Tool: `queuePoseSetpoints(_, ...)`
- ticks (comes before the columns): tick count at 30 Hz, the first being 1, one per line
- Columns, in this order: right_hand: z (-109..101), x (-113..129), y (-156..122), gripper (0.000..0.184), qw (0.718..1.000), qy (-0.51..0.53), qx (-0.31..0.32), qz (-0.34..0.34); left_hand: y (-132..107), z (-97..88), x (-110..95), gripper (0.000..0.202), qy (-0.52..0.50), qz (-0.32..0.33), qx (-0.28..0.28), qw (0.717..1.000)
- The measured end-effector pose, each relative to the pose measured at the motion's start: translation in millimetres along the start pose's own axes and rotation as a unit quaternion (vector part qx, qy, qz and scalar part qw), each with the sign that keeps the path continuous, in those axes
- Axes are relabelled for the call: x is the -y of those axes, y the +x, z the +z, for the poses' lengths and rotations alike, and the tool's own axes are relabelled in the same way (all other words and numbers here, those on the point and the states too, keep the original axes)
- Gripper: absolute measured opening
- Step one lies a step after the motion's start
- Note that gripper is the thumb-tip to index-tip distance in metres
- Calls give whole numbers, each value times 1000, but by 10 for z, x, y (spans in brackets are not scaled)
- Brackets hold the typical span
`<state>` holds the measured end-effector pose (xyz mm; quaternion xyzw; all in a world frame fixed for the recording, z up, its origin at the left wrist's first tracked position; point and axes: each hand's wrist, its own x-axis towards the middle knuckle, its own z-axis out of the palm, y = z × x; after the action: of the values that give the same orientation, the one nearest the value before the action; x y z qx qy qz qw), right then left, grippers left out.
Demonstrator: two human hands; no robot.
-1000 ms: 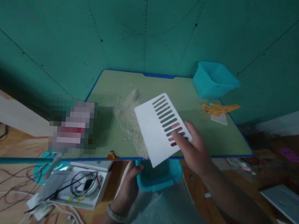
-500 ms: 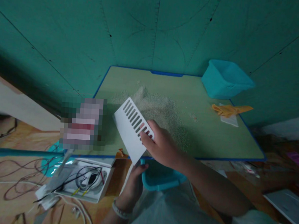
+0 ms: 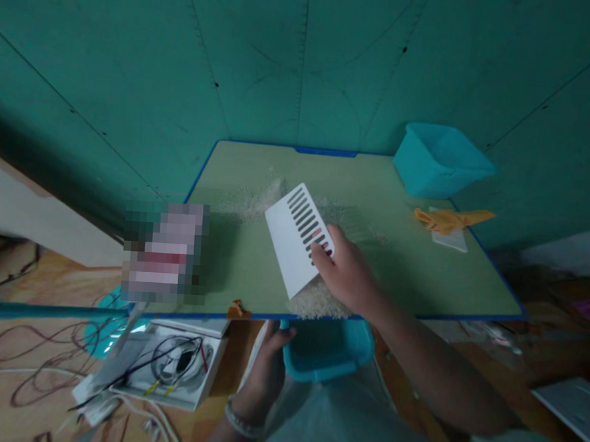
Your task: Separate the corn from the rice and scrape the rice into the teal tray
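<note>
My right hand (image 3: 345, 267) is closed on a thin white plastic panel (image 3: 293, 247) with a row of slots, thumb over its near face. The panel stands tilted on the table. A heap of pale grains (image 3: 320, 299) lies against its near side at the table's front edge. Below that edge my left hand (image 3: 269, 359) grips the left rim of a teal plastic bin (image 3: 326, 373), whose opening faces up under the heap. Its thumb lies over the rim; the other fingers are mostly hidden. More grains (image 3: 271, 194) are scattered on the table beyond the panel.
The green table (image 3: 411, 275) has a blue edge. A second teal bin (image 3: 441, 166) stands at back right, near an orange cloth (image 3: 447, 221) on a white piece. A blurred-out package (image 3: 166, 250) stands at left. On the floor lie a box of cables (image 3: 171, 363) and loose cords.
My right hand has brought the panel right and drawn grains from the middle of the table into a heap at the front edge. The left hand still holds the bin below.
</note>
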<state>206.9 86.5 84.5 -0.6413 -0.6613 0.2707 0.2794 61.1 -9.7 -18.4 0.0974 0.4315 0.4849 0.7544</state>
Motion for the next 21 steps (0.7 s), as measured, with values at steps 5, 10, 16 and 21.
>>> queuePoseSetpoints(5, -84, -43, -15, 17, 1000, -1, -19, 9, -1, -6, -2, 60, 6, 9, 6, 1000)
queuePoseSetpoints(10, -126, -63, -16, 14, 999, -14, -37, 16, 21, -78, 44, 50, -1, 0, 15, 1000)
queuePoseSetpoints(16, -203, -72, -21, 13, 997, -2, -71, -1, 36, -105, 43, 47, -3, -6, 15, 1000)
queuePoseSetpoints(21, -246, 136, 151, 13, 994, 34, -99, -39, 11, -97, 24, 50, -2, -2, 15, 1000)
